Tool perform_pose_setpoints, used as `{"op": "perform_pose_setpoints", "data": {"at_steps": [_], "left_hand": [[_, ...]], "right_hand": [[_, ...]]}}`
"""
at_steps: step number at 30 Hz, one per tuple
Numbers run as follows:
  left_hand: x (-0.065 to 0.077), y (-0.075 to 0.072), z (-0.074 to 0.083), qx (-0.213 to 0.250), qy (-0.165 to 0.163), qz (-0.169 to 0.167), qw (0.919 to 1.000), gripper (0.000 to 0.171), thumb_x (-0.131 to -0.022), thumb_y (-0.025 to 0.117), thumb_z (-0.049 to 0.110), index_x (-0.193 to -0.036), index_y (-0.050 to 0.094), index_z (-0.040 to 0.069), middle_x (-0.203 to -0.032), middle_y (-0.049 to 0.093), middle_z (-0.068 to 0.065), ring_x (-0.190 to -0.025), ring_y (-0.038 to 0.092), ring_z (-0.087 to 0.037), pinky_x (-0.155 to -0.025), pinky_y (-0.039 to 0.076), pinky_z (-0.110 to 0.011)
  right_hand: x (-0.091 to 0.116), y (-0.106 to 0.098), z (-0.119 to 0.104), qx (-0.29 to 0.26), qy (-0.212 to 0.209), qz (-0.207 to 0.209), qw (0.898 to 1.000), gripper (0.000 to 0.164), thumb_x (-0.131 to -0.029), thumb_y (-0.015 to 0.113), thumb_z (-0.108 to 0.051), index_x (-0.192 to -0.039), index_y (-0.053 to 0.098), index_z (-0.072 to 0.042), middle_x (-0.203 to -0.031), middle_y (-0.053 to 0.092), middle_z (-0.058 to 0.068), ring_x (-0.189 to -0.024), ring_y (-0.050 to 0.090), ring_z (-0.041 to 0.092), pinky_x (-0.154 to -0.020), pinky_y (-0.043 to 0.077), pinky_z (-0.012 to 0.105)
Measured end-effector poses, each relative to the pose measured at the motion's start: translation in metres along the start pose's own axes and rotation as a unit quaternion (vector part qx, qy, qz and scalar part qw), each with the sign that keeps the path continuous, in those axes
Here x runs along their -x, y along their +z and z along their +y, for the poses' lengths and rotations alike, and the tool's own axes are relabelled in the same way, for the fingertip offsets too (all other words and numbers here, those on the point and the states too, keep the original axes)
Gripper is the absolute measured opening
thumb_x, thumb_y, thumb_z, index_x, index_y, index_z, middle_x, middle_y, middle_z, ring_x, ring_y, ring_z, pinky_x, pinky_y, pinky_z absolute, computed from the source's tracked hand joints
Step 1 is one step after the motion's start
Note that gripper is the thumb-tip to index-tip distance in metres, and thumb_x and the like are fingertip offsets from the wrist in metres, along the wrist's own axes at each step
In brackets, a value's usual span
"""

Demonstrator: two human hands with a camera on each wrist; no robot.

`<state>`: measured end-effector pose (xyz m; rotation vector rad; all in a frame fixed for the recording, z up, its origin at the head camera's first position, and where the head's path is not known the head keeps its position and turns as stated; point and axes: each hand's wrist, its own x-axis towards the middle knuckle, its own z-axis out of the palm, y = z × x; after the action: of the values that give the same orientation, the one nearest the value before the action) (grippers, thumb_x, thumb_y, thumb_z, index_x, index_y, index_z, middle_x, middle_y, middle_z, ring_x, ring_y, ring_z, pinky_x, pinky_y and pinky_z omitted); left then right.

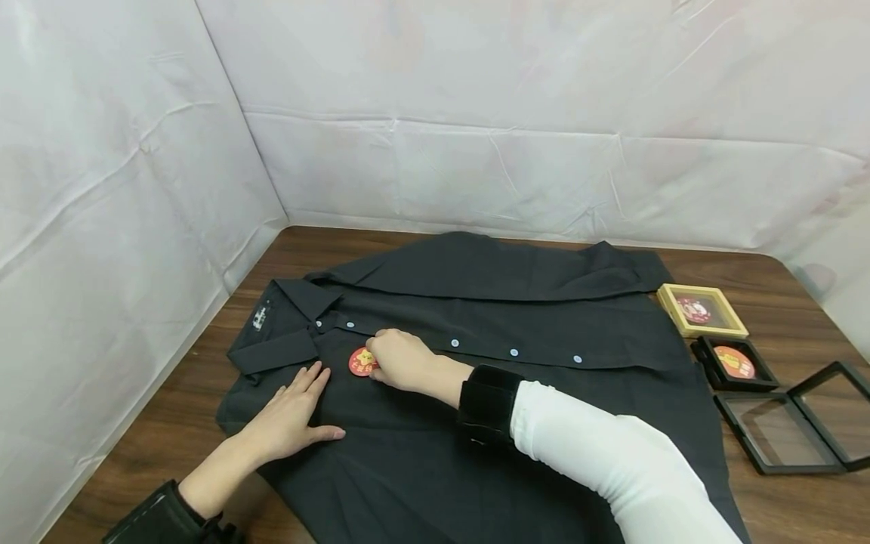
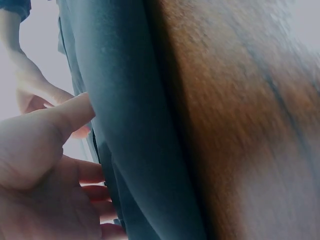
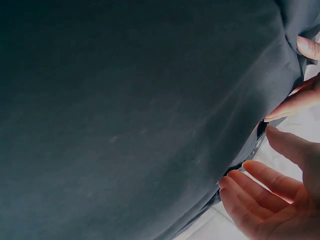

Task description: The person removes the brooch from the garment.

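A black button-up shirt lies spread on the wooden table, its collar toward the left. On its chest, below the button placket, is a round red badge with a yellow star-like figure. My right hand bends over the badge's right side, with thumb and fingertips at its edge; the hand covers part of it. My left hand rests on the shirt just below the collar, fingers spread and thumb out. In the left wrist view, the left thumb touches the dark cloth.
At the right table edge stand a yellow-framed case with a pinkish badge and a black box with an orange-red badge. In front of them lies an opened black frame with clear panels. White cloth walls enclose the table's back and left.
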<state>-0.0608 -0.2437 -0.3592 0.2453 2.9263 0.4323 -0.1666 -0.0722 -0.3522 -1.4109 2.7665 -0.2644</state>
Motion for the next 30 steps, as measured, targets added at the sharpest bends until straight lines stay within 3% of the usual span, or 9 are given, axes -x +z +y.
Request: {"op": "perform_pose_setpoints", "data": {"at_steps": [18, 23, 30], "left_hand": [[-0.002, 0.001, -0.007, 0.03, -0.003, -0.036, 0.9989, 0.094, -0.074, 0.066, 0.049, -0.132, 0.03, -0.015, -0.138, 0.019, -0.035, -0.124, 0.019, -0.052, -0.092, 0.023, -0.065], [-0.002, 0.002, -0.008, 0.028, 0.001, -0.037, 0.9989, 0.094, -0.074, 0.066, 0.05, -0.133, 0.03, -0.015, -0.139, 0.019, -0.035, -0.124, 0.018, -0.052, -0.092, 0.023, -0.065], [-0.002, 0.001, -0.007, 0.029, 0.004, -0.035, 0.999, 0.094, -0.074, 0.066, 0.049, -0.133, 0.03, -0.015, -0.138, 0.019, -0.035, -0.124, 0.018, -0.052, -0.092, 0.023, -0.064]], "right_hand": [[-0.011, 0.007, -0.005, 0.004, 0.007, -0.02, 1.0, 0.031, -0.08, 0.07, -0.027, -0.104, 0.064, -0.009, -0.089, 0.06, 0.001, -0.075, 0.055, 0.009, -0.063, 0.048, 0.024], [-0.013, 0.01, -0.007, 0.023, 0.01, -0.027, 0.999, 0.035, -0.08, 0.069, -0.028, -0.108, 0.063, -0.009, -0.097, 0.061, 0.003, -0.085, 0.057, 0.013, -0.07, 0.05, 0.028], [-0.015, 0.013, -0.008, 0.043, -0.001, -0.023, 0.999, 0.026, -0.081, 0.069, -0.024, -0.101, 0.066, -0.008, -0.096, 0.063, 0.004, -0.088, 0.058, 0.014, -0.072, 0.049, 0.024]]}}
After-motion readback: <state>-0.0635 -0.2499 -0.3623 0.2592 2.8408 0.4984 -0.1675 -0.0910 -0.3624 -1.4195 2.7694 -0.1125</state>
